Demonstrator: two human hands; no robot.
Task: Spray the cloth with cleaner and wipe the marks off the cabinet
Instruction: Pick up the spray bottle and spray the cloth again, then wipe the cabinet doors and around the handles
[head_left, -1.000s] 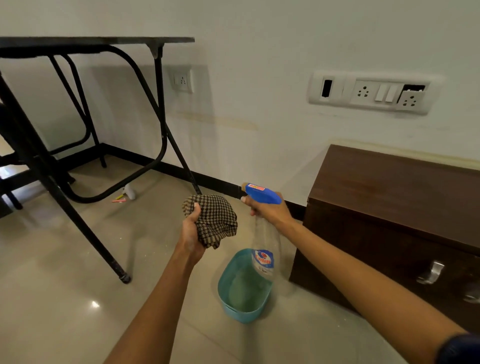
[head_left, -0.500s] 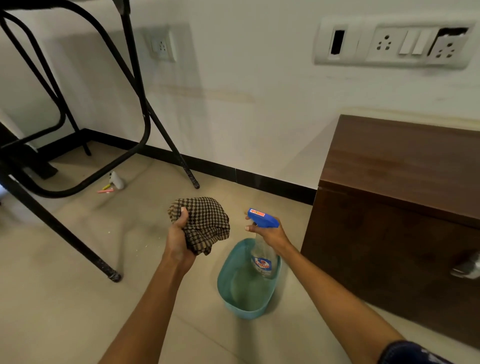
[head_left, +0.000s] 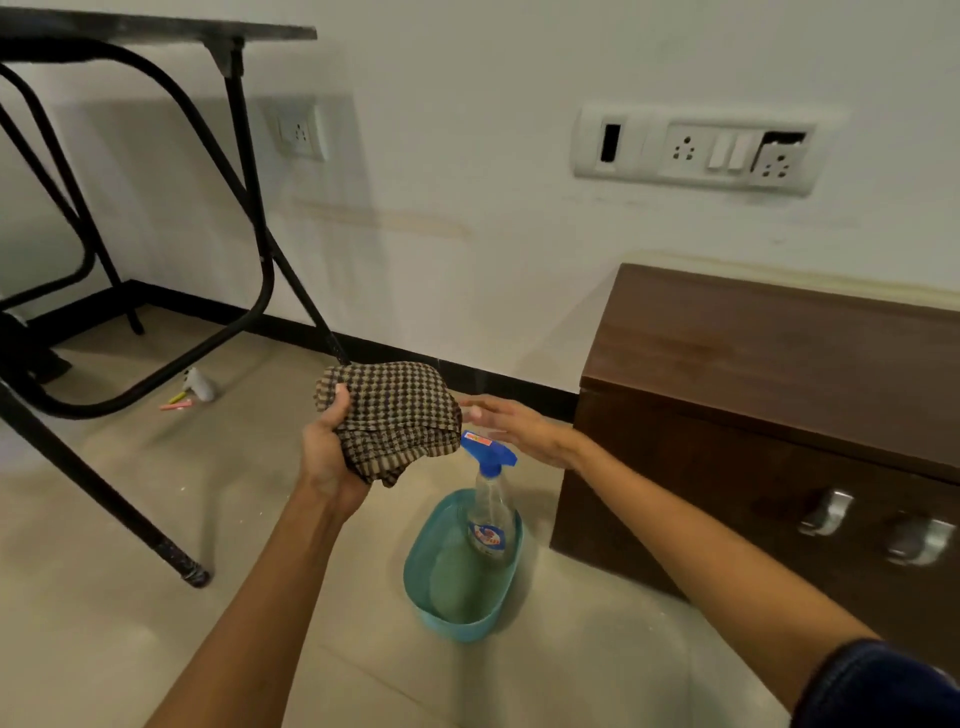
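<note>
My left hand (head_left: 324, 457) grips a bunched brown checked cloth (head_left: 397, 415) in mid-air over the floor. A clear spray bottle (head_left: 488, 509) with a blue trigger head stands upright inside a teal plastic tub (head_left: 447, 618) on the floor. My right hand (head_left: 519, 428) hovers just above the bottle's head with fingers straight, holding nothing, its fingertips close to the cloth. The dark brown wooden cabinet (head_left: 779, 364) stands against the wall at the right, with metal handles on its front.
A black metal-framed table (head_left: 156, 31) stands at the left, one leg foot (head_left: 195, 574) near my left arm. Small items (head_left: 195, 389) lie on the tiled floor beneath it. Wall sockets (head_left: 696, 150) sit above the cabinet.
My right hand has let go of the spray bottle, which now stands in the teal tub. That hand has risen toward the cloth. The cloth stays in my left hand.
</note>
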